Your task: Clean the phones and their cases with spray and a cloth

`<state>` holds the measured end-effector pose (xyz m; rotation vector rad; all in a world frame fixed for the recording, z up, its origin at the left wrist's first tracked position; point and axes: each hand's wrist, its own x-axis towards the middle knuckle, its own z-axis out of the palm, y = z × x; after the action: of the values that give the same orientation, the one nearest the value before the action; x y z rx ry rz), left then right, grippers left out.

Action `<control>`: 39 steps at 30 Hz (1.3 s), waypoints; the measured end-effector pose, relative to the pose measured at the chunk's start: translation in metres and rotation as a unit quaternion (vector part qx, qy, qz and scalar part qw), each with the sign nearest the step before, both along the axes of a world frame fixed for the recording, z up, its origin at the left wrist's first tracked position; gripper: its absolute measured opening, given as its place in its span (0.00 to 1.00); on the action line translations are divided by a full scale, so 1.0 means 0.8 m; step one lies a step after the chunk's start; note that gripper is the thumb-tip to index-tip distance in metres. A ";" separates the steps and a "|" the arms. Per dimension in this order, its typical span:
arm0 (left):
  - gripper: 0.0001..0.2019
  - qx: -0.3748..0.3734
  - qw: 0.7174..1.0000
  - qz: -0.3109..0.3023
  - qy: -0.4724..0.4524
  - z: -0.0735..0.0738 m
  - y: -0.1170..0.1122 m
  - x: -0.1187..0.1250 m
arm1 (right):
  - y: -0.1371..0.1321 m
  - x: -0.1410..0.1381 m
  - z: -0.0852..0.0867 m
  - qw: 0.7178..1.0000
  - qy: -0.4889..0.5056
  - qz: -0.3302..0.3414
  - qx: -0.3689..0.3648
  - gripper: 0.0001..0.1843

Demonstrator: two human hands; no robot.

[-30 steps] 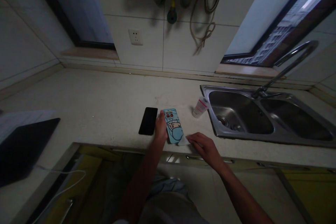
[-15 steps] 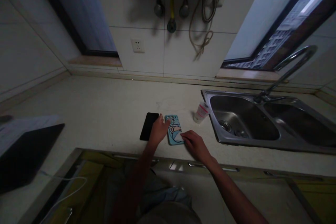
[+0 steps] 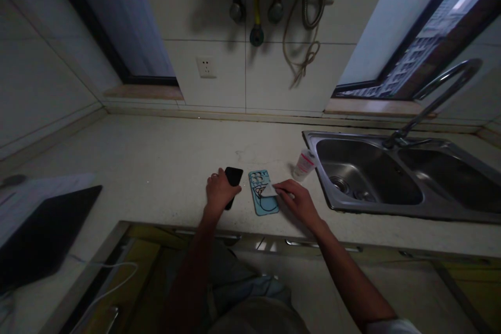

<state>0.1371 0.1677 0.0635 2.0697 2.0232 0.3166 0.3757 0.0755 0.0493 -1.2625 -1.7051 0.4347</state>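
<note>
1. The left hand (image 3: 219,190) is closing its fingers (image 3: 214,177) around a slim black smartphone (image 3: 235,175).
2. The right hand (image 3: 299,201) is pinching a white cloth wipe (image 3: 269,190) tightly against a light-blue cartoon phone case (image 3: 265,203).
3. That case is lying flat on the pale stone desk (image 3: 156,151), at 3 o'clock from the smartphone, with a stainless steel sink (image 3: 313,141) sitting at 3 o'clock from the case.

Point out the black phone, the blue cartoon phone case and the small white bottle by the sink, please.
black smartphone (image 3: 235,175), head view, on its dark upper end
blue cartoon phone case (image 3: 264,205), head view, on its lower part
white bottle (image 3: 304,165), head view, on the middle of its body
</note>
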 end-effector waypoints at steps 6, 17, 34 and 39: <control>0.28 -0.012 0.967 0.034 -0.251 -0.004 0.007 -0.015 | 0.034 -0.009 0.030 0.996 0.084 -0.025 0.015 0.10; 0.30 -0.102 0.627 -0.016 -0.772 -0.002 -0.019 0.037 | 0.086 -0.073 0.048 0.994 -0.016 0.053 0.092 0.13; 0.20 -0.254 0.461 0.007 -0.850 -0.019 -0.049 0.049 | -0.031 -0.061 0.047 0.967 -0.085 0.240 0.001 0.15; 0.30 -0.272 0.461 0.031 -0.844 -0.028 -0.059 0.055 | -0.020 -0.047 0.035 0.990 0.069 0.122 -0.011 0.10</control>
<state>0.1815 0.1204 0.0415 0.3873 0.5801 0.9814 0.3383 0.0595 0.0773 -1.0184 -1.7447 0.6718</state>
